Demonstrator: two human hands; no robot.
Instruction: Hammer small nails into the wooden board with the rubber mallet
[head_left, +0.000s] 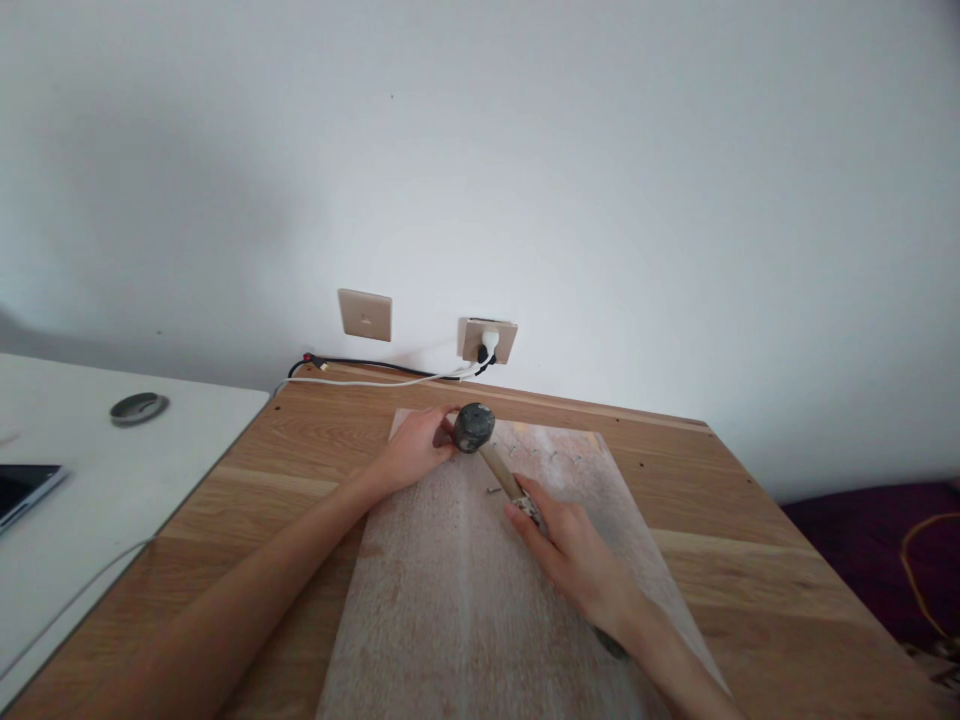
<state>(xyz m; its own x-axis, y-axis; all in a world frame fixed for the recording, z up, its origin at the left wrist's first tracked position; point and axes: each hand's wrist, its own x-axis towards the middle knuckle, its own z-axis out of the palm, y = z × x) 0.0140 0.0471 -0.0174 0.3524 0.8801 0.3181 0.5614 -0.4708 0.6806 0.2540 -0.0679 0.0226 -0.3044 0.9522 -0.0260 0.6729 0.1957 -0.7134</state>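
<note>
My right hand (574, 550) is wrapped around the wooden handle of a hammer (474, 428) with a dark, rounded head. The handle slants up and to the left over a worn, pale wooden board (420, 590). At the board's far left part, my left hand (420, 445) has its thumb and fingers brought together right beside the hammer head. The head partly covers those fingertips, so what they pinch is hidden. A small nail (493, 490) lies on the board left of the handle. Several nails (534, 452) stand in a row near the board's far edge.
The board rests on a brown wooden table (720, 560) against a white wall. White and black cables (375, 380) run along its back edge to a wall socket (504, 340). A white table (187, 430) at left bears a round dish (139, 408) and a dark-screened device (26, 490).
</note>
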